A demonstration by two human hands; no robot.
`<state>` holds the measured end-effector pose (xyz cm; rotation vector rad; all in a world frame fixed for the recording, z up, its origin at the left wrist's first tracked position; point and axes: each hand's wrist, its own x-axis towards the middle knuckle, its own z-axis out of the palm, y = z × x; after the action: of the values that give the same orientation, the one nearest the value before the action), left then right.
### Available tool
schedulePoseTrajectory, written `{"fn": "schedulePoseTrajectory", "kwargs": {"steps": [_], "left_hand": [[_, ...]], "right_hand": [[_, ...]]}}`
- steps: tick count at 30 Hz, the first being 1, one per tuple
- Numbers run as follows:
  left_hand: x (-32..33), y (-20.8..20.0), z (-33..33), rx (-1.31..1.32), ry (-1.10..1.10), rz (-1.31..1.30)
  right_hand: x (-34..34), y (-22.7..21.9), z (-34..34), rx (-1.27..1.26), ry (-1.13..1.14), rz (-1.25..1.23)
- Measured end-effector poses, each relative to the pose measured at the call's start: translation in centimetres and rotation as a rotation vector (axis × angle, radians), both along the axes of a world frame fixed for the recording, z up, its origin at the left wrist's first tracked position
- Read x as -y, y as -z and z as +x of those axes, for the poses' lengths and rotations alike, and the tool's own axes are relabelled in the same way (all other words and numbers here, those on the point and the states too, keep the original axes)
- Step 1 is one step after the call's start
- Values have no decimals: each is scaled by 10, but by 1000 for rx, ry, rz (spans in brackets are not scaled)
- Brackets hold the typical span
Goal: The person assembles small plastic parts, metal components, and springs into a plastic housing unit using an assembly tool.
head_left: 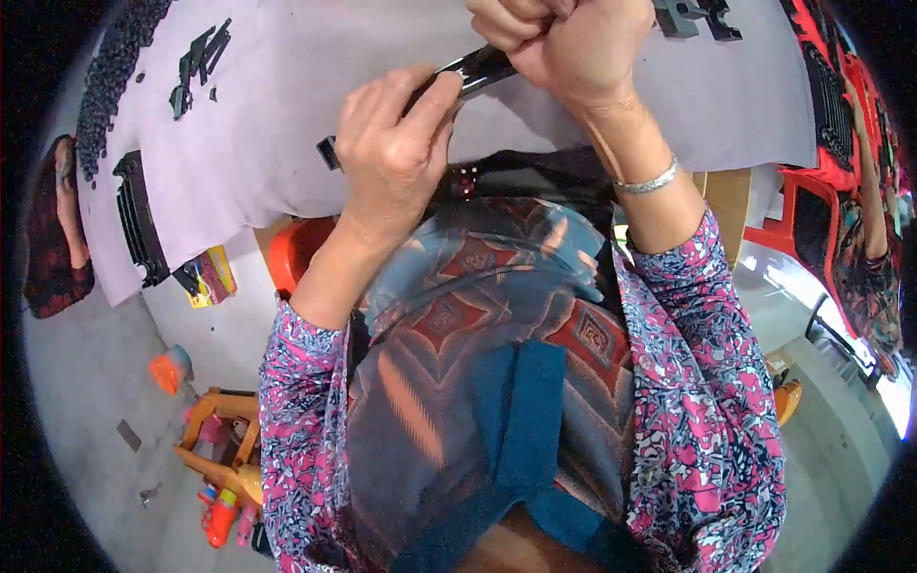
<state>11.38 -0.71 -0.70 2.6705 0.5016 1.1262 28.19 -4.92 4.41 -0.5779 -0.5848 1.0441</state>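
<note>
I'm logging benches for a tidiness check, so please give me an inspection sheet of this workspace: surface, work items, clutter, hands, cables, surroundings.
Surface: pale cloth under the parts.
Work items: long glossy black part, held.
Clutter: heap of small black pieces, loose black parts and black strips, all at left.
Hands: left hand and right hand both closed on the part.
Cables: nothing seen.
Surroundings: wooden frame on the floor.

At upper centre, the right hand [571,43], cropped by the top edge, hides one end of the black strip [485,71] from me.
</note>
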Motion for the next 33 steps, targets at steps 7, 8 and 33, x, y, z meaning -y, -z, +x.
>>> {"fn": "schedulePoseTrajectory", "kwargs": {"steps": [7,8,33], "left_hand": [[3,0,1,14,3,5],[3,-1,0,10,-2,1],[-1,3,-2,28,22,-10]], "right_hand": [[0,-2,-3,-63,84,-19],[0,0,-3,-62,86,-13],[-6,35,35,-453,-304,364]]}}
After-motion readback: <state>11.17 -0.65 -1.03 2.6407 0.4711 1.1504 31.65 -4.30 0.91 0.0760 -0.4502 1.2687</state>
